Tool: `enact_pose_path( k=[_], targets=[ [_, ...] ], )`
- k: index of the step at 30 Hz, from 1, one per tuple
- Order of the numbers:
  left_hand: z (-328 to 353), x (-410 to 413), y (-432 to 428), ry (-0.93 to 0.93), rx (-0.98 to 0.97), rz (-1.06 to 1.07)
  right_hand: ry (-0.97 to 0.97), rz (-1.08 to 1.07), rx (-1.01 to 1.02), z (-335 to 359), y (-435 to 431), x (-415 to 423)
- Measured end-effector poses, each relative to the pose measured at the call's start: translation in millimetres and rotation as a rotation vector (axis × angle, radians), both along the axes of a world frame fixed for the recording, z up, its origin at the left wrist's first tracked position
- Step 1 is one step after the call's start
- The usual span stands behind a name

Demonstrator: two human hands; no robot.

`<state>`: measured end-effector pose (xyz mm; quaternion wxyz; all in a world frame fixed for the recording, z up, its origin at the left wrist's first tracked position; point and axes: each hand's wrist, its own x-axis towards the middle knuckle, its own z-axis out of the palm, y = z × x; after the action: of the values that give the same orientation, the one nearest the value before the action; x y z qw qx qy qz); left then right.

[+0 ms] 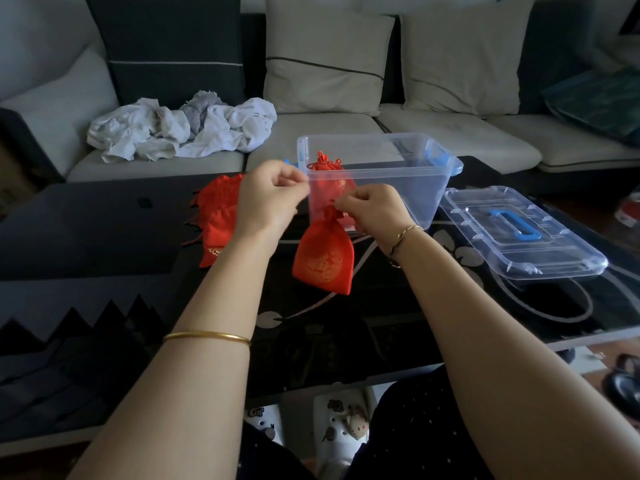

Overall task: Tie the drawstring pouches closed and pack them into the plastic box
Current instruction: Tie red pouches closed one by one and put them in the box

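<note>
Left hand (273,197) and right hand (374,213) pinch a red, gold-printed fabric pouch (323,263) at its gathered neck, before a clear rectangular plastic box (420,188).

Wide-angle head view, forward and down, close over left hand (268,199), right hand (372,216), table (104,230).

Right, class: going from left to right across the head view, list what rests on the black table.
On the table: pile of red drawstring pouches → clear plastic box → box lid with blue handle.
</note>
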<state>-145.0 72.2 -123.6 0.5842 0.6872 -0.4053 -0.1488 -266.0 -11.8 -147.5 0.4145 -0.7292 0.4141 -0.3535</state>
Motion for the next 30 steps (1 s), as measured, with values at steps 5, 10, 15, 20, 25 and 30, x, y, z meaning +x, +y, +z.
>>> enact_pose_path(
  k=[5,10,15,20,25,30],
  targets=[
    [-8.7,-13.2,-7.1,-0.401,0.040,-0.105,-0.130,0.012,0.180,-1.2,-1.1,1.0],
    [-12.4,-15.8,-9.4,-0.480,0.084,-0.018,-0.250,0.053,0.316,1.1,2.8,0.3],
    [-12.6,-14.3,-9.0,-0.503,0.112,-0.013,-0.290,0.118,0.413,4.4,5.9,0.3],
    [-16.5,-11.6,-10.7,-0.533,0.108,-0.044,-0.289,0.173,0.443,4.6,3.2,-3.2],
    [-17.3,-3.1,-11.1,-0.491,0.136,-0.020,-0.144,0.068,0.182,-2.2,-7.7,-8.3],
    [-21.2,-4.1,-14.2,-0.446,0.249,-0.071,0.073,-0.072,-0.037,-10.3,-13.0,-7.1]
  ],
)
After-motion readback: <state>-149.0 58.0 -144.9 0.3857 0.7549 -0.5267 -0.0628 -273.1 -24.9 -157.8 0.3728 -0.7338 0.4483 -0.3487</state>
